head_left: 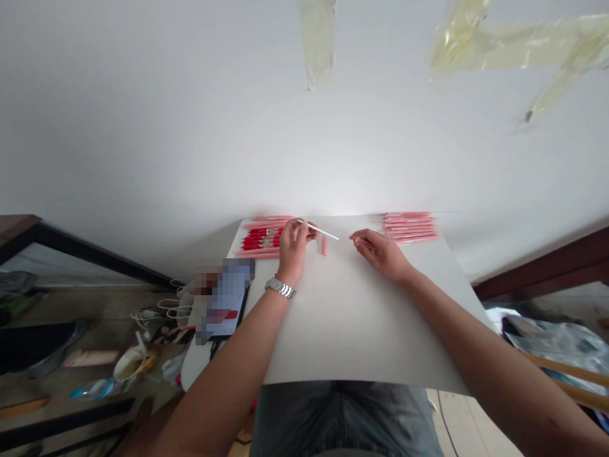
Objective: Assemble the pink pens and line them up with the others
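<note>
My left hand (293, 247), with a metal watch at its wrist, is closed on a thin white stick (324, 231) that looks like a pen refill and points right. Beneath that hand lies a group of red pens (259, 239) among pink ones, partly covered by the fingers. My right hand (384, 255) is curled around a slim reddish piece (365, 242), perhaps a pen part, mostly hidden by the fingers. Between the two hands a short pink tube (324, 245) rests on the table. A row of pink pens (410, 226) lies beyond my right hand.
The white table (333, 336) meets a wall (266, 127) at the back. A phone or tablet (228, 301), blurred out, lies at the left edge with a cable. White cords and a cup (129, 367) are at lower left. Plastic bags (561, 346) lie at right.
</note>
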Motion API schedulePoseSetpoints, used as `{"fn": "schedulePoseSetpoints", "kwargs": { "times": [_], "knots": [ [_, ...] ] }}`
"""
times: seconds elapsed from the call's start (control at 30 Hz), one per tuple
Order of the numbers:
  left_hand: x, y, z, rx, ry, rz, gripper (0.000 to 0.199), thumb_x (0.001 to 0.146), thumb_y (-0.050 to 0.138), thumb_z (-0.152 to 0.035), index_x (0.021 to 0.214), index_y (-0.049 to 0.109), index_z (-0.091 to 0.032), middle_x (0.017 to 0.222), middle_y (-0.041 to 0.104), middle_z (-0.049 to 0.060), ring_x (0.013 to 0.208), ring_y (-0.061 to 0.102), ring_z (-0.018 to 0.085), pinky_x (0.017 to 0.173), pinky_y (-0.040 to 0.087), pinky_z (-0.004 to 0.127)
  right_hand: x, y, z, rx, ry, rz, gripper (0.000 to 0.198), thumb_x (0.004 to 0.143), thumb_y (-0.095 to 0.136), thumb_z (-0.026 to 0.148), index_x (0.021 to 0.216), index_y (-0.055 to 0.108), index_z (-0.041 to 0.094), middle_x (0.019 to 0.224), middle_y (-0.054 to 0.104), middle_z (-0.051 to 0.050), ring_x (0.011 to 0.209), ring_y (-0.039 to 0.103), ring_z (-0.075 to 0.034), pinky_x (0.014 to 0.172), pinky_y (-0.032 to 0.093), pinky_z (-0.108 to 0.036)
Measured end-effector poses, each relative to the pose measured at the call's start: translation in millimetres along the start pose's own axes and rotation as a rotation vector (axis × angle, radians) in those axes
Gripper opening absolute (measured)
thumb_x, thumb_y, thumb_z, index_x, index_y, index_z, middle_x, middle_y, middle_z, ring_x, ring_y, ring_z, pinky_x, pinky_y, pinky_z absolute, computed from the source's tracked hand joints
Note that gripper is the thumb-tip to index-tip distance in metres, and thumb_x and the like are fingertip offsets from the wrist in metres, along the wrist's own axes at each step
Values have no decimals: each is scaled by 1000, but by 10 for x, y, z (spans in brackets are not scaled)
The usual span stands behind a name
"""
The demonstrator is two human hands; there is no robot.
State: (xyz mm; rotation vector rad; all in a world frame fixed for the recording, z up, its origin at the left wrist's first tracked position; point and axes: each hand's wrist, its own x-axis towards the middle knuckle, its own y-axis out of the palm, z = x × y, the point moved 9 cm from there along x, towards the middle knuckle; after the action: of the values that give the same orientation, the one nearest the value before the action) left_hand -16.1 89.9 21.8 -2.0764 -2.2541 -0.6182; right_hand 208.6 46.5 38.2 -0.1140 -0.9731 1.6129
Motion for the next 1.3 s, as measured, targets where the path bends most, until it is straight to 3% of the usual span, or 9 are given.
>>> {"fn": "schedulePoseSetpoints", "kwargs": {
  "times": [0.33,0.6,0.93,1.3],
  "knots": [
    [36,-42,-14,45,59,-7,23,91,71,-37,104,60,-22,93,67,3,85,67,14,80,61,30,-1,-11,14,12,10,-3,24,105,50,38,117,65,23,103,74,-6,80,66,-16,73,51,-29],
    [65,-83,-46,244,104,-8,28,88,74,-33,110,64,-21,98,70,5,88,69,16,83,60,31,-3,-9,2,7,5,-7,25,105,50,39,117,65,23,102,74,-6,78,65,-16,72,51,-29],
    [26,-115,-188,530,185,-31,16,87,73,-27,99,65,-22,94,72,4,84,69,17,80,55,30,2,-8,1,13,1,-7,30,105,49,45,118,65,24,106,75,-7,82,67,-18,74,53,-31],
    [-17,-28,-225,736,210,46,6,90,69,-26,90,63,-24,87,71,0,71,65,16,70,49,28,8,7,-1,7,-2,-5,27,105,49,41,117,65,24,105,74,-6,81,67,-17,74,52,-30]
  ]
}}
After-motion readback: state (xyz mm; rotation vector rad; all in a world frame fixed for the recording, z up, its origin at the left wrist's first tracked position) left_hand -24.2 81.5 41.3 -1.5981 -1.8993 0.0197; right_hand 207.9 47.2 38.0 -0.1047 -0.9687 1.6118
